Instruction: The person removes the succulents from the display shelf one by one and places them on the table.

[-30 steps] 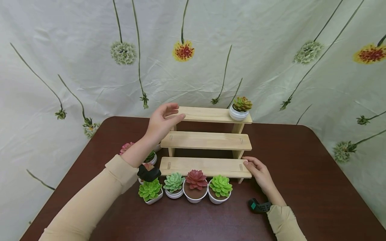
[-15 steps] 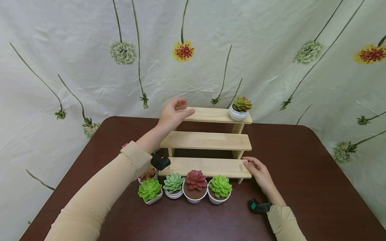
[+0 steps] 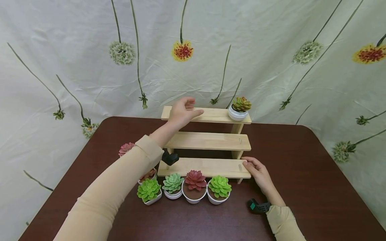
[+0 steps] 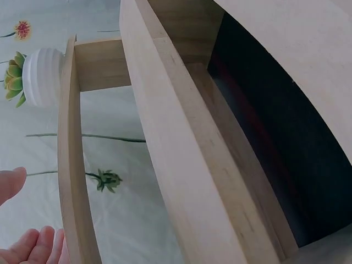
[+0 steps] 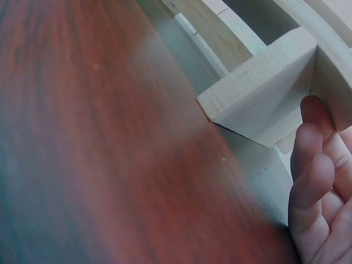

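A three-tier wooden shelf stand point(image 3: 208, 140) stands on the table. My left hand point(image 3: 182, 114) is over the left part of its top tier, thumb and fingers apart and holding nothing. In the left wrist view, the fingers point(image 4: 41, 247) show beside the top board point(image 4: 71, 154). At the right end of the lowest tier, my right hand point(image 3: 260, 173) grips the board, thumb on top. In the right wrist view its fingers point(image 5: 311, 176) are curled under the board, by the support leg point(image 5: 269, 88). A potted succulent point(image 3: 238, 113) in a white pot sits at the top tier's right end.
In front of the stand is a row of potted succulents: light green point(image 3: 149, 189), pale green point(image 3: 173, 183), dark red point(image 3: 195, 180) and bright green point(image 3: 219, 186). A pink succulent point(image 3: 126, 149) and a reddish-brown one point(image 3: 149, 174) are partly hidden by the left arm.
My left hand has moved right along the top tier, from its left end inward. The right hand keeps its grip on the lowest board, and the pots have not moved.
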`<act>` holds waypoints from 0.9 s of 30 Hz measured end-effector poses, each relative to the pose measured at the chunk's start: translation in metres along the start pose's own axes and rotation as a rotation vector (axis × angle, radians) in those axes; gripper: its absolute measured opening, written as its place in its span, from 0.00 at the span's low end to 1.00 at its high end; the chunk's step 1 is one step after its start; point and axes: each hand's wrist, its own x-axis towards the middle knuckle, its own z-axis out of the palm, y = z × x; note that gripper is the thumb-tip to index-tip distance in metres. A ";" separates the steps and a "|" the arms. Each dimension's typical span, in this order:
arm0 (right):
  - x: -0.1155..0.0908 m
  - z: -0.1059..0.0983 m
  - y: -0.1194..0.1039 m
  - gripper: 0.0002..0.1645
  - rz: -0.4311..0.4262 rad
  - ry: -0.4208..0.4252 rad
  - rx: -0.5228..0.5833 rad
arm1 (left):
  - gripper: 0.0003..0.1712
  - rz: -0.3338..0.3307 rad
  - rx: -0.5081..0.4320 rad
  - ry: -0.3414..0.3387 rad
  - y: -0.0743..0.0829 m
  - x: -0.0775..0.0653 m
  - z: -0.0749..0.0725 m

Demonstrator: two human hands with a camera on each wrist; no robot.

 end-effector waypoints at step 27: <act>0.001 0.000 0.002 0.20 -0.001 -0.012 0.005 | 0.43 0.038 0.081 -0.097 0.020 0.022 0.053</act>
